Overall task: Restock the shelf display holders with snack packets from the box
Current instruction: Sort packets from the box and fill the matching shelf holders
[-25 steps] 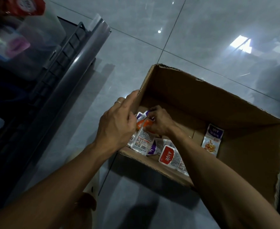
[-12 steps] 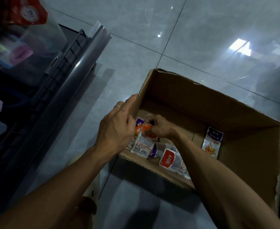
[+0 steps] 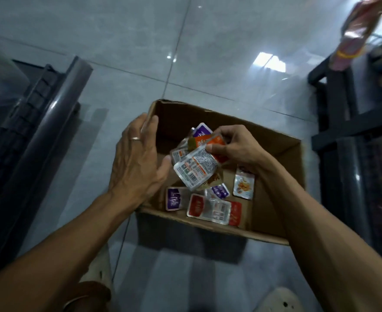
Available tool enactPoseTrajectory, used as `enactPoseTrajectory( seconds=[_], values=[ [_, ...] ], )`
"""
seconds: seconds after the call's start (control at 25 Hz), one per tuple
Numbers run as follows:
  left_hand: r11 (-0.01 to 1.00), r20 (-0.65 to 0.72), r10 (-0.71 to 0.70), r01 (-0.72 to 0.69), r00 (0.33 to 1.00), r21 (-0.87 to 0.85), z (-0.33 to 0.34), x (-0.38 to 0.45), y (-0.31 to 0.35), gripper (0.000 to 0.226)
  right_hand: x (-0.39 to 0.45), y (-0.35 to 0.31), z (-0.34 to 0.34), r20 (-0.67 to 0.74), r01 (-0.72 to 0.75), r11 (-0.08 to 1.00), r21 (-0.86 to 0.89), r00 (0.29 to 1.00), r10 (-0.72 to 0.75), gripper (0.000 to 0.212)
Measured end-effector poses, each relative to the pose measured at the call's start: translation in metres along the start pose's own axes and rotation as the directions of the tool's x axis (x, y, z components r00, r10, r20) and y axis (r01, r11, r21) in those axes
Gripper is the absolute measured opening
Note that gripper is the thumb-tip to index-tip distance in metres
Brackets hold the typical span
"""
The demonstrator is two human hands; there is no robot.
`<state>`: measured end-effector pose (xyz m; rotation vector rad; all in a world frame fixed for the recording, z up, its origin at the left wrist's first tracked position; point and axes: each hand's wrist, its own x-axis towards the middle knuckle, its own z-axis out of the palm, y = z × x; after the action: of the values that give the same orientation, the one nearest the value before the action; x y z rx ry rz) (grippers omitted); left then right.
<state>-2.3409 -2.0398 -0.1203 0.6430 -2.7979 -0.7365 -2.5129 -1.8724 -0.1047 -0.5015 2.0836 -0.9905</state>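
Glossy grey tiled floor (image 3: 117, 37), reflected light

No legible text. Snack packets (image 3: 195, 168) in the box (image 3: 273, 152) carry printed labels and a barcode, but all lettering is too blurred to read.

Tile floor (image 3: 219, 52) — cardboard box (image 3: 273, 224) (open) on it.

Matt brown cardboard box (image 3: 275, 224) — glossy foil-and-plastic snack packets (image 3: 209, 209) inside — on smooth, shiny floor tiles (image 3: 122, 37).
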Motion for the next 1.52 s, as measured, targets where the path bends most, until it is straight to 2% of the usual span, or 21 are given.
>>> enactPoseTrajectory(
  seconds=[0.08,0.16,0.2,0.24,0.32,0.36,0.4,0.48,0.56,0.72,0.88,0.96,1.08,1.12,1.16,1.24,1.28,1.36,1.4,1.44,1.52],
  values=[
    [0.984,0.023,0.012,-0.007,1.0,-0.176,-0.008,0.013,0.038,0.08,-0.035,-0.016,-0.024,0.043,0.038,0.997,-0.063,0.998,-0.035,0.011],
    [0.905,0.132,-0.06,0.11,0.989,-0.412,-0.017,0.019,0.079,0.071,-0.077,-0.026,-0.044,0.027,0.065,0.995,-0.074,0.998,-0.063,0.008],
    [0.802,0.26,-0.114,0.243,0.959,-0.545,-0.023,0.017,0.096,0.065,-0.098,-0.029,-0.052,-0.006,0.061,0.997,-0.048,0.998,-0.062,0.007],
    [0.671,0.425,-0.12,0.389,0.897,-0.632,-0.029,0.011,0.111,0.061,-0.121,-0.033,-0.058,-0.048,0.048,0.999,-0.008,0.998,-0.048,0.006],
    [0.423,0.716,0.034,0.639,0.697,-0.642,-0.042,-0.012,0.136,0.061,-0.166,-0.041,-0.068,-0.119,0.027,0.996,0.082,0.993,-0.017,0.005],
    [0.308,0.781,0.138,0.723,0.609,-0.618,-0.048,-0.025,0.145,0.059,-0.186,-0.044,-0.071,-0.144,0.03,0.994,0.101,0.989,-0.015,0.004],
    [0.197,0.798,0.232,0.776,0.557,-0.599,-0.054,-0.037,0.153,0.056,-0.205,-0.048,-0.073,-0.166,0.033,0.994,0.099,0.986,-0.016,0.004],
    [0.003,0.773,0.363,0.829,0.52,-0.56,-0.067,-0.056,0.175,0.051,-0.24,-0.054,-0.074,-0.246,0.062,0.994,0.087,0.969,-0.039,0.005],
    [-0.087,0.736,0.435,0.838,0.519,-0.539,-0.082,-0.076,0.203,0.046,-0.273,-0.06,-0.077,-0.364,0.113,0.99,0.087,0.929,-0.074,0.013],
    [-0.078,0.601,0.422,0.688,0.679,-0.722,-0.092,-0.099,0.248,0.046,-0.33,-0.069,-0.09,-0.57,0.162,0.985,0.067,0.816,-0.095,0.02],
    [-0.064,0.531,0.369,0.591,0.762,-0.804,-0.106,-0.115,0.293,0.038,-0.387,-0.07,-0.107,-0.714,0.192,0.98,0.051,0.693,-0.099,0.009],
    [-0.061,0.511,0.322,0.557,0.797,-0.829,-0.114,-0.124,0.313,0.035,-0.415,-0.067,-0.113,-0.851,0.219,0.972,0.084,0.523,-0.044,0.01],
    [-0.039,0.494,0.25,0.518,0.833,-0.854,-0.122,-0.135,0.337,0.029,-0.452,-0.061,-0.122,-0.978,0.24,0.967,0.09,0.206,0.04,0.016],
    [-0.019,0.499,0.231,0.517,0.835,-0.856,-0.126,-0.14,0.344,0.028,-0.463,-0.06,-0.123,-0.988,0.234,0.971,0.052,0.153,0.016,0.017],
    [0.004,0.504,0.211,0.515,0.837,-0.857,-0.129,-0.144,0.351,0.026,-0.472,-0.06,-0.124,-0.99,0.2,0.98,-0.006,0.136,-0.034,0.014],
    [0.054,0.499,0.169,0.498,0.85,-0.866,-0.133,-0.15,0.363,0.023,-0.483,-0.063,-0.125,-0.979,0.135,0.989,-0.062,0.187,-0.087,0.016],
    [0.069,0.491,0.151,0.486,0.858,-0.871,-0.135,-0.151,0.368,0.021,-0.487,-0.064,-0.126,-0.964,0.14,0.99,-0.031,0.257,-0.066,0.022],
    [0.073,0.479,0.133,0.474,0.868,-0.878,-0.14,-0.15,0.376,0.02,-0.499,-0.068,-0.129,-0.875,0.168,0.982,0.086,0.485,-0.006,0.038],
    [0.072,0.476,0.135,0.471,0.869,-0.879,-0.143,-0.149,0.379,0.022,-0.504,-0.067,-0.131,-0.822,0.122,0.991,0.061,0.569,-0.019,0.044],
    [0.071,0.473,0.146,0.467,0.869,-0.881,-0.145,-0.147,0.382,0.023,-0.51,-0.065,-0.133,-0.802,0.05,0.997,-0.053,0.593,-0.072,0.045],
    [0.079,0.471,0.184,0.465,0.863,-0.882,-0.149,-0.144,0.388,0.022,-0.517,-0.065,-0.137,-0.834,-0.001,0.974,-0.227,0.517,-0.194,0.027]
  ],
)
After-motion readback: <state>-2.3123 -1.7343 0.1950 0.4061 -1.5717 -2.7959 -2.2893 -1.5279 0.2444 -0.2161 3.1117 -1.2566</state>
